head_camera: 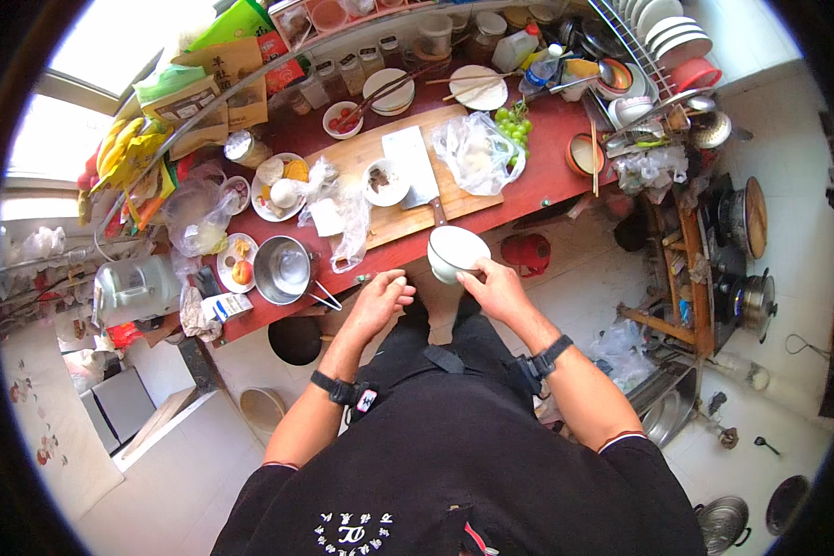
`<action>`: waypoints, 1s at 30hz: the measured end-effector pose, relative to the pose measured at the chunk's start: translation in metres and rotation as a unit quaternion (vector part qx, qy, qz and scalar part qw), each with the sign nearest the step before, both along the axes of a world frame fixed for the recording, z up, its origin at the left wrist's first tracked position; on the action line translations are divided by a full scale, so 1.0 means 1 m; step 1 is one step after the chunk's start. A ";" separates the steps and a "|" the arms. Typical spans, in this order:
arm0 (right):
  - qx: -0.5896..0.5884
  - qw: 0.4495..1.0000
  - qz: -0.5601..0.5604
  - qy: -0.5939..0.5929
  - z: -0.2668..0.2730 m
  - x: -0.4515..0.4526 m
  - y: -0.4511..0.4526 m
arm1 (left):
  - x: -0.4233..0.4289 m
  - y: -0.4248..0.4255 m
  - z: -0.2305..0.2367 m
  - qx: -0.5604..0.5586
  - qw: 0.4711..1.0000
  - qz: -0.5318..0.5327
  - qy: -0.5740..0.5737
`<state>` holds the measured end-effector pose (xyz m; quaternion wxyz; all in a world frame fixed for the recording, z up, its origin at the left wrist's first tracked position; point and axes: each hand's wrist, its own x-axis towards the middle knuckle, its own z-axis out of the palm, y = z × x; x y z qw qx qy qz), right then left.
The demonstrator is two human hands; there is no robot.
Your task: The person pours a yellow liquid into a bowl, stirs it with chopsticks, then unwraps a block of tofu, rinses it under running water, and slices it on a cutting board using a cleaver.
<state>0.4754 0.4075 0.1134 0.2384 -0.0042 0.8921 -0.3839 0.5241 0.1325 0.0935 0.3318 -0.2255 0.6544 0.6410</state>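
Observation:
My right hand (493, 288) grips the rim of a white bowl (459, 250), which it holds in front of the red table's edge; I cannot tell whether several bowls are stacked. My left hand (382, 302) is to the left of the bowl with its fingers curled, and something small and pale shows at its fingertips. On the wooden cutting board (361, 156) lie a cleaver (413, 167) and a white bowl with dark bits (386, 183). A clear plastic bag (476, 153) lies on the board's right part, beside green grapes (514, 128).
A steel saucepan (283, 270) stands near the table's front left edge, its handle jutting out. Plates of food, jars and bags crowd the left and back. At the right are an orange-rimmed bowl with chopsticks (584, 154) and a dish rack (632, 42). A red container (526, 254) is below.

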 end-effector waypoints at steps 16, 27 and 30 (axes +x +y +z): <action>0.005 0.986 0.159 0.040 -0.032 -0.137 0.010 | -0.009 -0.060 -0.040 -0.237 0.929 0.255 0.127; 0.047 0.977 0.194 0.082 -0.059 -0.141 0.021 | -0.120 -0.081 -0.114 -0.538 0.832 0.121 0.065; 0.059 0.969 0.196 0.140 -0.076 -0.145 0.019 | -0.129 -0.081 -0.119 -0.570 0.818 0.069 0.031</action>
